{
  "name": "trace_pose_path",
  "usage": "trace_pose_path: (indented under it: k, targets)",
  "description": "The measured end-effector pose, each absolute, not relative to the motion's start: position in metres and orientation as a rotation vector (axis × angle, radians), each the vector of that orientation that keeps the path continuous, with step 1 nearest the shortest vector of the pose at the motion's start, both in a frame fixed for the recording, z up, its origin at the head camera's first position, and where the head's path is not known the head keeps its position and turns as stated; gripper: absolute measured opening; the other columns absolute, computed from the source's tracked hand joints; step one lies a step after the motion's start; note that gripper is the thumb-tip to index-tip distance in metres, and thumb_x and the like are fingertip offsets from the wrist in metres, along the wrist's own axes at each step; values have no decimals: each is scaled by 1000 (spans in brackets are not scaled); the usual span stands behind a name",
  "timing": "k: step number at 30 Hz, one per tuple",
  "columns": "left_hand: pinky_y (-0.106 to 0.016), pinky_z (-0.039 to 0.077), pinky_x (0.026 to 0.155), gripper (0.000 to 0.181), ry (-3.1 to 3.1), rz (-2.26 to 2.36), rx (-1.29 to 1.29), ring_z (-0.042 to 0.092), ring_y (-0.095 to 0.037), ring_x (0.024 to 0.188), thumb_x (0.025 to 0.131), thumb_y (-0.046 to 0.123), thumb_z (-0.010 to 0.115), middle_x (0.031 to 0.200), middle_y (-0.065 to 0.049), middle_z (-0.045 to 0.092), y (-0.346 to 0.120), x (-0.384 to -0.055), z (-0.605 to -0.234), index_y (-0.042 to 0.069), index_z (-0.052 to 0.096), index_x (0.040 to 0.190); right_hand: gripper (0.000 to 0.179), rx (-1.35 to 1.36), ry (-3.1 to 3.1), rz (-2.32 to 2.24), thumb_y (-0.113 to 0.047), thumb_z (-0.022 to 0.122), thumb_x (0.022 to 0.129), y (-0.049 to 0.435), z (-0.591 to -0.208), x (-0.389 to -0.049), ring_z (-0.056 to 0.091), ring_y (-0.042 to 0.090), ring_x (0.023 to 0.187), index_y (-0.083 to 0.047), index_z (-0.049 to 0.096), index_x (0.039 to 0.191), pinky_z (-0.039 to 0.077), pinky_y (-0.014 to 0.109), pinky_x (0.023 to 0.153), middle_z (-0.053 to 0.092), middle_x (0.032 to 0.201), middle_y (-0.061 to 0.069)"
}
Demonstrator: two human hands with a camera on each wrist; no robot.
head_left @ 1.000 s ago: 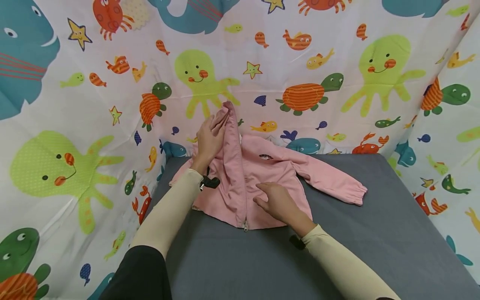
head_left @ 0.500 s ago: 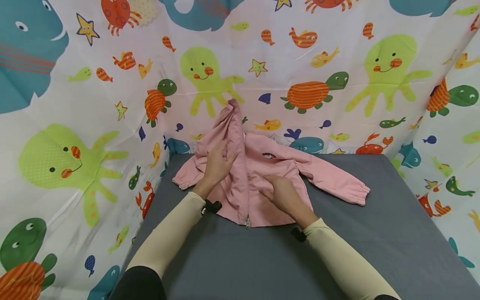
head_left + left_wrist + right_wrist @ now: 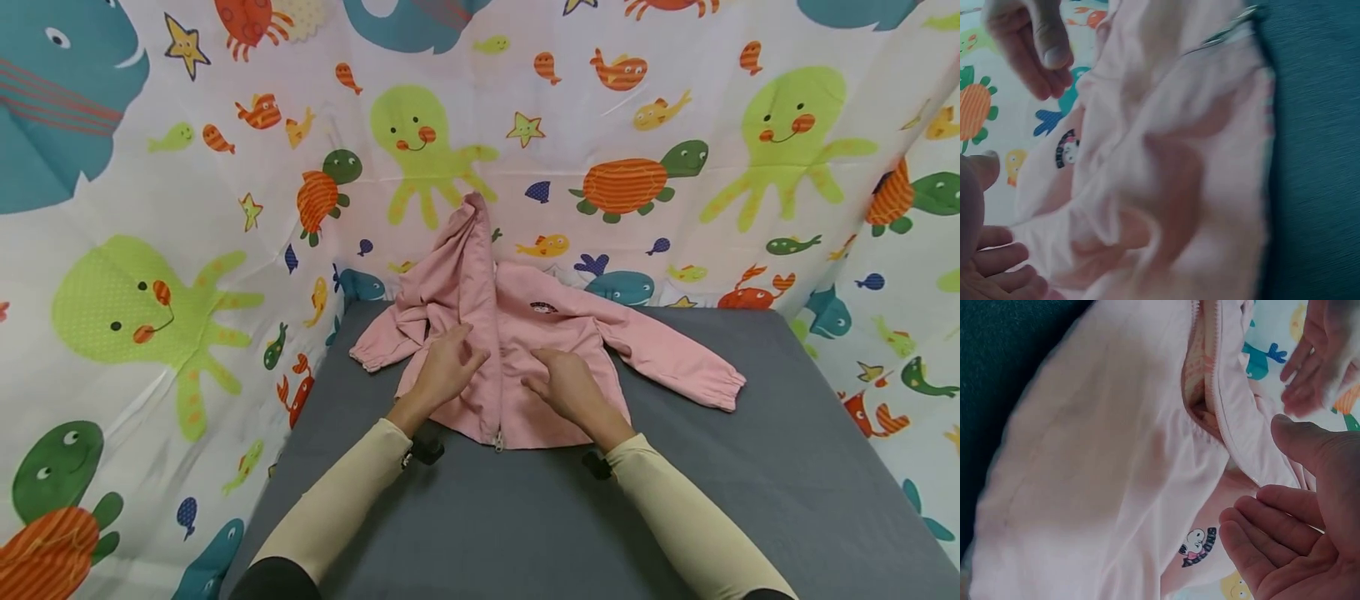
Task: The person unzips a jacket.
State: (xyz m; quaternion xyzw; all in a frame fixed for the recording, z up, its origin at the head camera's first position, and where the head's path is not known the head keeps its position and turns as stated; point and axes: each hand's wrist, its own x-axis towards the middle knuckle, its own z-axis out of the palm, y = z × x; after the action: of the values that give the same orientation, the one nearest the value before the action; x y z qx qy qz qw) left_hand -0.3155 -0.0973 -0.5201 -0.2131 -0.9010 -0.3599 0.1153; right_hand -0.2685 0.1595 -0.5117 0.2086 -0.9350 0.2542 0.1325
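A pink jacket (image 3: 540, 421) lies front up, its hem toward me and a zipper pull (image 3: 498, 442) at the bottom of its front. The left part of its top rises to a peak (image 3: 472, 218) in front of the patterned cloth. Over the left front panel is my left hand (image 3: 447, 371), fingers loosely extended, holding nothing. My right hand (image 3: 567, 385) is over the right panel, below a small dark badge (image 3: 543, 307), its fingers relaxed and bare of anything. In the right wrist view, the zipper (image 3: 1215, 381) gapes partly and shows the lining.
The jacket lies on a grey surface (image 3: 480, 517). White cloth (image 3: 495, 75) printed with sea animals stands behind and along both sides. One sleeve (image 3: 667, 358) stretches right; the other sleeve (image 3: 386, 340) lies bent at the left.
My left hand has let go of the jacket's raised top and come down toward me over the left panel. The peak stays up. My right hand has hardly moved.
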Motion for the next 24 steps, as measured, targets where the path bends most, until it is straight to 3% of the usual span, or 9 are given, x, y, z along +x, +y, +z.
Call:
trace_pose_path:
  k: [3, 5, 12, 15, 18, 20, 24]
  targets:
    - [-56, 54, 112, 53, -2726, -1040, -623, 69, -41, 128, 103, 29, 77, 143, -26, 68, -98, -305, -533, -6, 67, 141, 51, 613, -2751, 731, -27, 85, 97, 158, -516, -269, 78, 38, 105, 5, 72, 136, 62, 55, 94, 79, 123, 24]
    - [-55, 54, 113, 49, -2791, -1023, -635, 67, -41, 133, 102, 31, 78, 147, -25, 66, -99, -297, -541, -5, 71, 134, 54, 614, -2783, 733, -28, 85, 97, 157, -520, -270, 78, 38, 104, 5, 71, 137, 62, 54, 93, 79, 122, 23]
    - [-49, 56, 102, 45, -2936, -786, -860, 66, -35, 122, 91, 44, 84, 138, -21, 66, -101, -267, -563, 4, 74, 109, 51, 684, -2897, 668, -30, 88, 93, 151, -534, -273, 73, 31, 86, 4, 74, 128, 60, 51, 81, 78, 97, 14]
    - [-53, 53, 110, 55, -2898, -735, -963, 59, -40, 132, 86, 46, 88, 141, -24, 63, -103, -260, -572, 2, 74, 116, 45, 738, -2919, 621, -28, 90, 90, 149, -540, -274, 67, 28, 78, 3, 74, 119, 56, 49, 74, 73, 87, 10]
    - [-56, 50, 115, 59, -2831, -765, -1013, 56, -45, 139, 86, 43, 89, 145, -24, 64, -105, -260, -592, 1, 75, 126, 34, 801, -2909, 545, -26, 92, 86, 146, -549, -274, 60, 25, 68, -2, 70, 100, 51, 45, 66, 63, 75, 5]
    - [-55, 48, 119, 54, -2778, -767, -1026, 56, -45, 141, 88, 41, 89, 145, -20, 67, -107, -261, -605, 4, 78, 126, 32, 840, -2887, 497, -24, 92, 85, 143, -554, -274, 55, 23, 64, -7, 65, 89, 48, 44, 63, 56, 70, 2]
    - [-49, 53, 109, 21, -2630, -718, -1075, 68, -37, 119, 90, 28, 89, 117, -8, 78, -108, -260, -612, 11, 82, 101, 32, 856, -2841, 442, -20, 89, 86, 135, -561, -269, 59, 26, 65, -11, 60, 79, 51, 45, 64, 55, 67, 1]
